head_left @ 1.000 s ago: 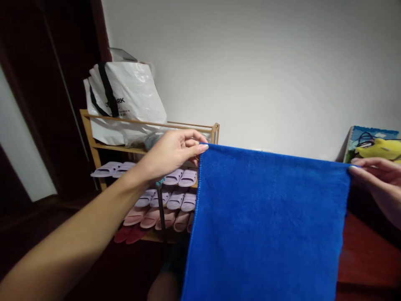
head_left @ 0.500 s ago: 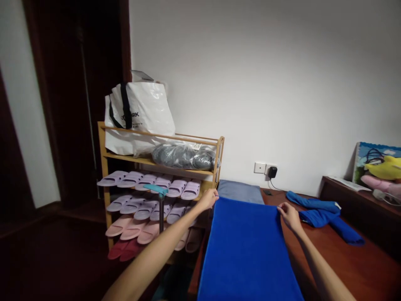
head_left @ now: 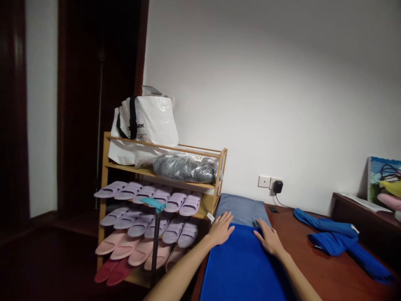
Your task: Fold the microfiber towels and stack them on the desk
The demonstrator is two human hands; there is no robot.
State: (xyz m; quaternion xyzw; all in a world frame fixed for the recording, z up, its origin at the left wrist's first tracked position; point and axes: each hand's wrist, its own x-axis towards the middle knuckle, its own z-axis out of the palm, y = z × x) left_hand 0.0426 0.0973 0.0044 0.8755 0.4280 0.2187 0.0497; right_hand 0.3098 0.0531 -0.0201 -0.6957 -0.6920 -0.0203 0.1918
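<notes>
Your left hand (head_left: 221, 230) and right hand (head_left: 271, 240) rest palm-down, fingers spread, at the far corners of the blue cloth (head_left: 241, 265) along the worktop (head_left: 308, 257); it looks light, soft and floppy, best pinched by those corners

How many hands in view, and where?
2: left hand at the far left corner of the spread blue cloth, right hand at its far right corner. No others show.
</notes>
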